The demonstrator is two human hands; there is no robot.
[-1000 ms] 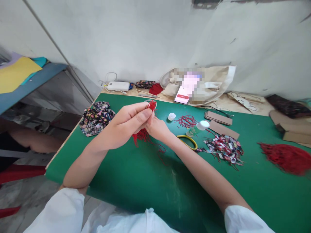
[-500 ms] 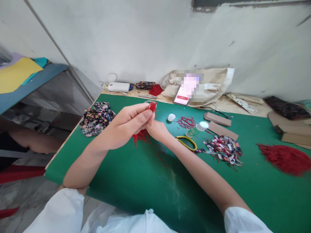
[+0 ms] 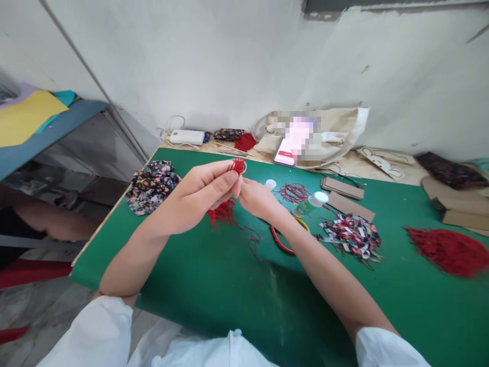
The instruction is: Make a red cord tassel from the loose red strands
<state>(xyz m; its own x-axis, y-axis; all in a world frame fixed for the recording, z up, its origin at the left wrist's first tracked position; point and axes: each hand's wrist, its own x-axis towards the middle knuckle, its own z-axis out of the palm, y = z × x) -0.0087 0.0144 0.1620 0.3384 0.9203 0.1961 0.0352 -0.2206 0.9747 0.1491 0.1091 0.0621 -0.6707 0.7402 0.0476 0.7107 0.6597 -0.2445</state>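
Observation:
My left hand is closed around a bundle of red cords, whose looped end sticks up past the thumb and index finger. More red strands hang below that hand. Up against its fingertips, my right hand has its fingers closed; what they pinch is hidden. Under my right forearm lie scissors, with one red handle and one yellow handle. A clear bottle with a white cap stands beyond the forearm, and a small white cap sits behind the right hand.
Patterned fabric lies left on the green table mat. To the right are loose red cord, brown card strips, a heap of patterned strips and a red cord pile. A phone leans at the back.
My right hand has shifted slightly right, partly covering the small white cap. The scissors' red handle now shows beside my right forearm. My left hand stays almost still on the bundle.

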